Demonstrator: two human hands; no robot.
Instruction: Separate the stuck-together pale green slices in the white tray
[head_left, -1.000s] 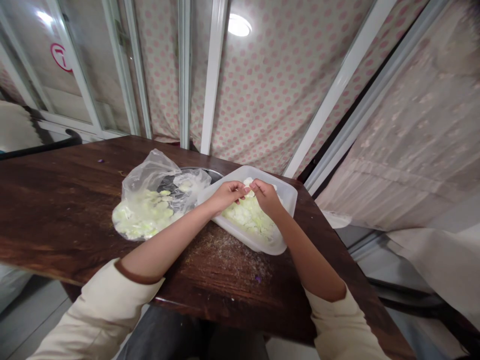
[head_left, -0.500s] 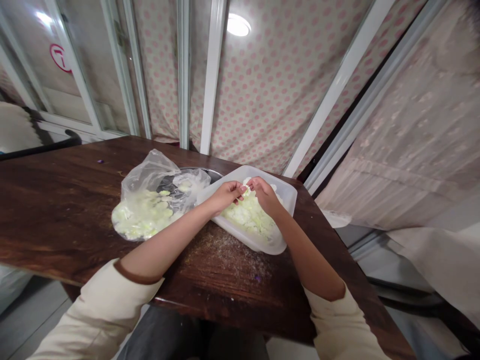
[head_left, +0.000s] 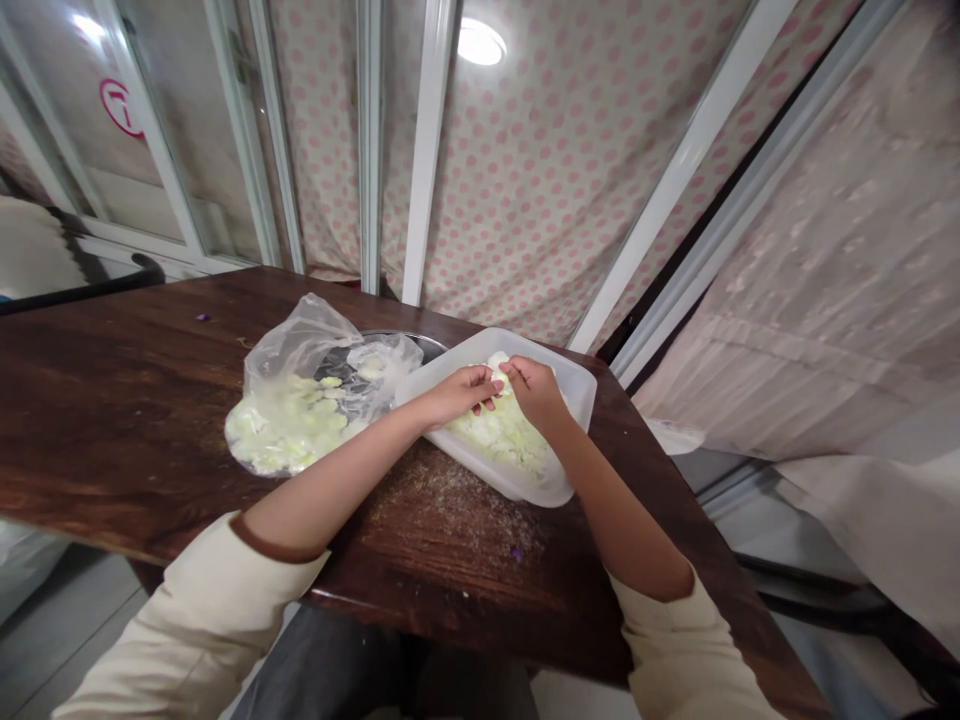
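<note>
Over a white translucent plastic tub (head_left: 581,385), my left hand (head_left: 463,393) and my right hand (head_left: 534,388) meet with fingers pinched. Between their fingertips is a small pale white-green piece (head_left: 497,362), petal-like or leaf-like; its exact kind is hard to make out. Many loose pale green-white pieces (head_left: 510,435) of the same look lie inside the tub beneath my hands. To the left, a clear plastic bag (head_left: 300,340) holds more of these pale pieces, and part of it rests over a round dark metal tray (head_left: 424,347).
The dark wooden table (head_left: 135,420) has pale crumbs or grains (head_left: 465,510) scattered in front of the tub. A small purple bit (head_left: 516,552) lies among them. Behind the table stand framed glass panels with a pink-dotted curtain (head_left: 540,180).
My right fingers have curled in closer to the left fingertips, and the pale piece between them now shows higher. Tub and bag stay in place; the view has shifted slightly.
</note>
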